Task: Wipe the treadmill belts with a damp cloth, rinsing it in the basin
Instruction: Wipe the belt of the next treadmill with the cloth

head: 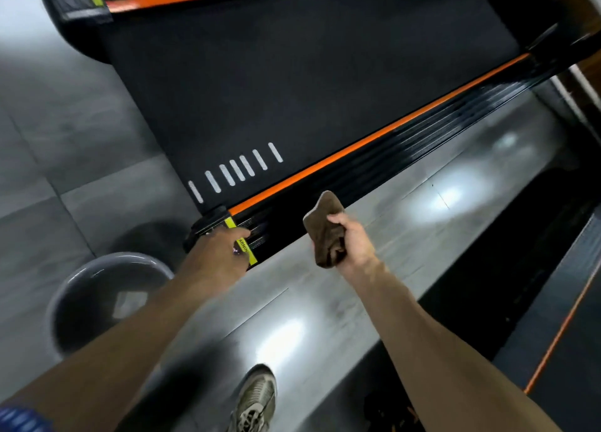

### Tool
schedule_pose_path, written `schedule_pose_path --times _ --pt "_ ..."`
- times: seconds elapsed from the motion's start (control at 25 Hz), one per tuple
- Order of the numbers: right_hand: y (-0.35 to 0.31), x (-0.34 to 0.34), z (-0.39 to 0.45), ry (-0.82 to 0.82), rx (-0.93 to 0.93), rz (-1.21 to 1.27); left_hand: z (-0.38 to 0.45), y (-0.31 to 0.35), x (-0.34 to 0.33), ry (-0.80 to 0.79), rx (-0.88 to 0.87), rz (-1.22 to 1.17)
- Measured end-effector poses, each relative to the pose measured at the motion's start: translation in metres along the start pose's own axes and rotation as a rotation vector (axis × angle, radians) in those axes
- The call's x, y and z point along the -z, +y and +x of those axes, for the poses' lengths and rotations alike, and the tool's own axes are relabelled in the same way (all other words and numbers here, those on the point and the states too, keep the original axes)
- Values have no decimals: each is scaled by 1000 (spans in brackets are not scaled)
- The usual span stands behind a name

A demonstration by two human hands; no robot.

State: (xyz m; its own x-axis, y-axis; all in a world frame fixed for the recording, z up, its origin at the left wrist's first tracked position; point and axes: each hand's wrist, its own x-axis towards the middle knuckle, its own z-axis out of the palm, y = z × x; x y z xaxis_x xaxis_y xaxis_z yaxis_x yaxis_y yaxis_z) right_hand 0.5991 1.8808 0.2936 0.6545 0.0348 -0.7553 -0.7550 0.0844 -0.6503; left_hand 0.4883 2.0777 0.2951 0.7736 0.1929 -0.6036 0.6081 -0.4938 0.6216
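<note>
A black treadmill belt (pixel 292 83) with white dash marks fills the upper middle, edged by an orange stripe and a black ribbed side rail (pixel 406 152). My right hand (pixel 354 246) is shut on a bunched brown cloth (pixel 325 233), held just off the rail's near edge above the floor. My left hand (pixel 221 252) reaches to the rail's rear corner by a yellow warning label; it is blurred, and its fingers appear extended with nothing in them. A dark round basin (pixel 65 295) stands on the floor at the lower left.
Grey glossy floor tiles (pixel 422 204) run between this treadmill and a second treadmill (pixel 559 334) with an orange stripe at the right edge. My shoe (pixel 257 399) stands on the floor at the bottom centre. Another orange-striped rail crosses the top.
</note>
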Motion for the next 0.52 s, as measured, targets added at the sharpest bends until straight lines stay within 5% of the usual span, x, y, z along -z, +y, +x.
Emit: schedule_pose_path --times 0.52 --pt "-63 -59 184 155 144 -93 196 30 -13 97 -111 102"
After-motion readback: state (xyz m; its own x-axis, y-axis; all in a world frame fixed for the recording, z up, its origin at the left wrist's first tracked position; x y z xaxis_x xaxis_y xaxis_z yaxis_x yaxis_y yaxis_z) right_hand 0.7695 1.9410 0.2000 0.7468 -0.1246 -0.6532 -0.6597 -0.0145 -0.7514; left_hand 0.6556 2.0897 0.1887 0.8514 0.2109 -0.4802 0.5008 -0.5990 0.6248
